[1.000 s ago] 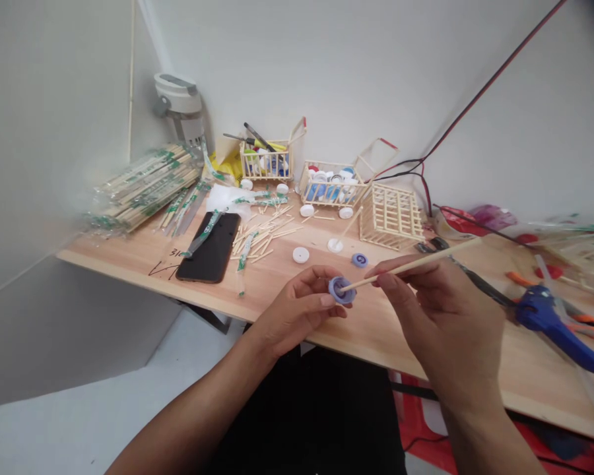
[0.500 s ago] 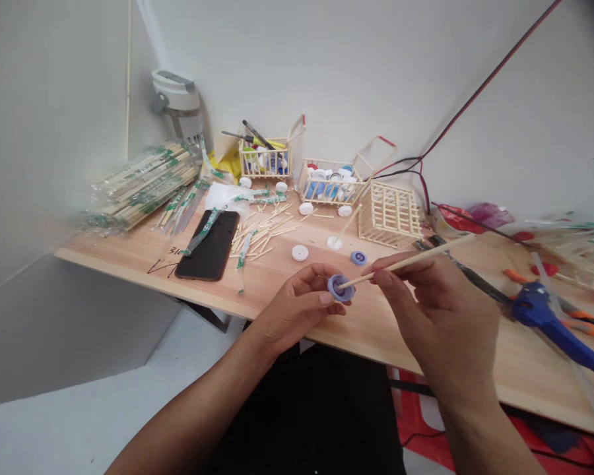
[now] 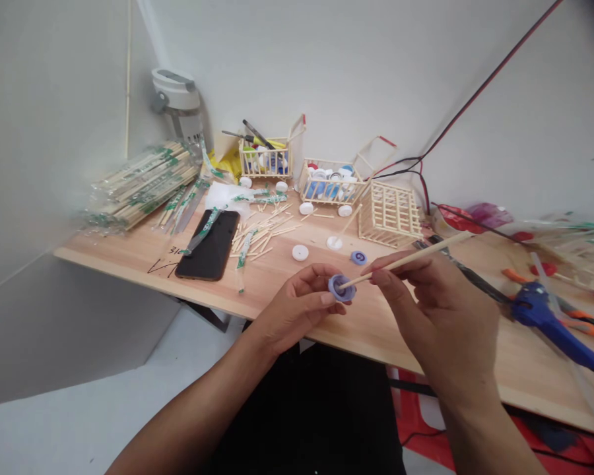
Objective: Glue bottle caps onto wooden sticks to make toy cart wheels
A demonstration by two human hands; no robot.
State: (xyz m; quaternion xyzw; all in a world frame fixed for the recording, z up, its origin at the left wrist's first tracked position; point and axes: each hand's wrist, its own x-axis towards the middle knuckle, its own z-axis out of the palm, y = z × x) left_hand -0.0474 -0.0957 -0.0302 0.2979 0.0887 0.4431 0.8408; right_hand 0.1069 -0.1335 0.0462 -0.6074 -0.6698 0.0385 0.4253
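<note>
At the back of the light wooden bench [image 3: 143, 254] stood a small cart built of wooden sticks [image 3: 266, 162], holding bottle caps and a few long-handled tools that stuck out above its rim. Just to its right a second stick-built cart [image 3: 329, 185] held white and blue bottle caps. An open lattice box of wooden sticks [image 3: 390, 214] sat next to that; what lay inside could not be made out.

Black handwriting on the bench [image 3: 173, 253] beside a flat black phone [image 3: 208, 245] began with "31" (the rest was hidden by the phone). Clear-wrapped bundles of wooden sticks [image 3: 141, 186] carried green print too small to read.

Near the front edge, above the bench, the left hand [image 3: 297, 309] pinched a round blue plastic bottle cap [image 3: 341, 288] between thumb and curled fingers [image 3: 327, 299], its hollow side turned toward the right hand. The right hand [image 3: 443, 313] pinched a long thin wooden stick [image 3: 408, 260] between thumb and forefinger, the other fingers loosely folded. The stick's tip sat in the centre of the cap. A loose blue cap [image 3: 359, 257] and a white cap [image 3: 300, 252] lay on the bench just behind the hands, and a blue glue gun [image 3: 549, 318] lay to the right.
</note>
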